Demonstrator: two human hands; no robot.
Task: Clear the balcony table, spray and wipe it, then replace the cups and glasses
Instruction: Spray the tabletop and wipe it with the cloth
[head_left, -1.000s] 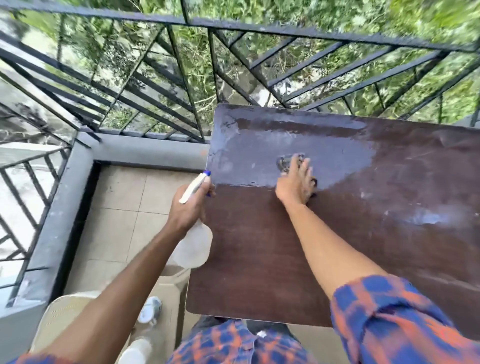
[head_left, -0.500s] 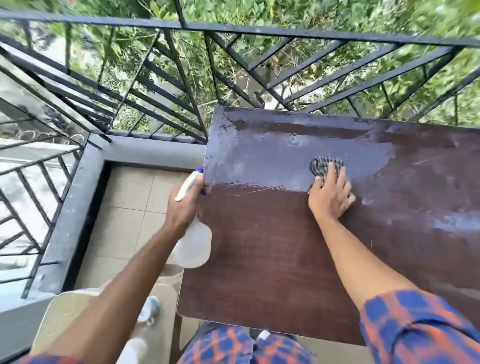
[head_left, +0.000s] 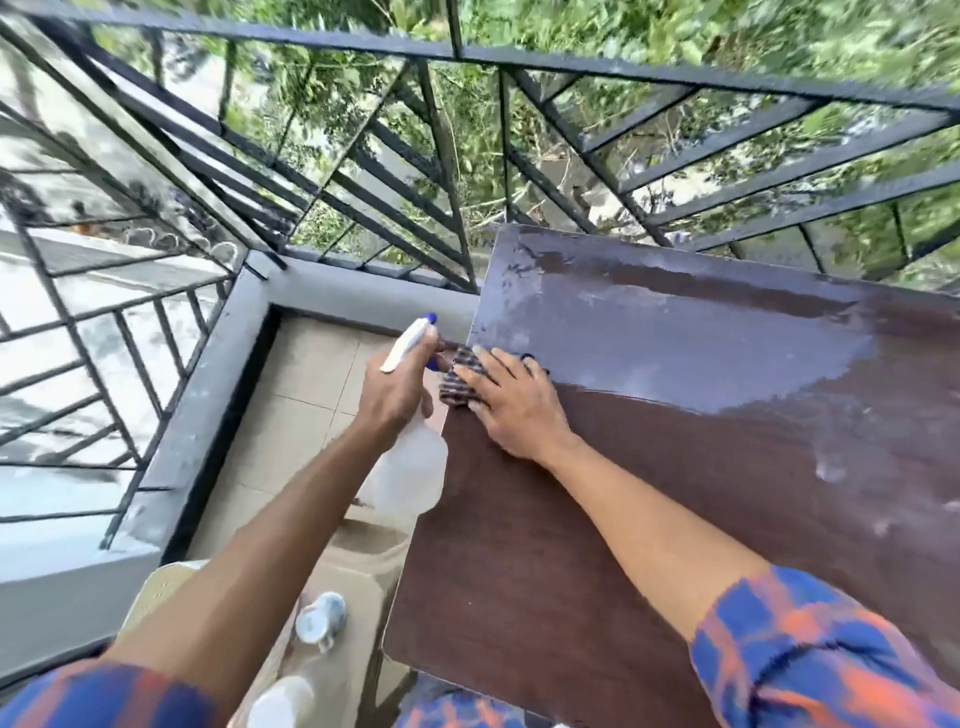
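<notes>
The dark brown table top (head_left: 649, 493) fills the right half of the head view, wet and shiny across its far part. My right hand (head_left: 511, 405) presses flat on a striped grey cloth (head_left: 460, 382) at the table's left edge. My left hand (head_left: 397, 392) grips the neck of a translucent spray bottle (head_left: 413, 470) with a white and blue trigger head, just left of the table edge and close beside the cloth. A white cup (head_left: 322, 618) and another pale cup or glass (head_left: 280, 701) stand on a beige chair below my left arm.
A black metal railing (head_left: 452, 171) runs along the balcony's far and left sides on a grey ledge (head_left: 208, 410). Beige floor tiles (head_left: 306, 395) lie left of the table. The beige plastic chair (head_left: 358, 566) stands against the table's left side.
My right hand slid the cloth from the table's middle leftwards to the left edge, next to the spray bottle. The wet patch has spread. The left hand stayed put.
</notes>
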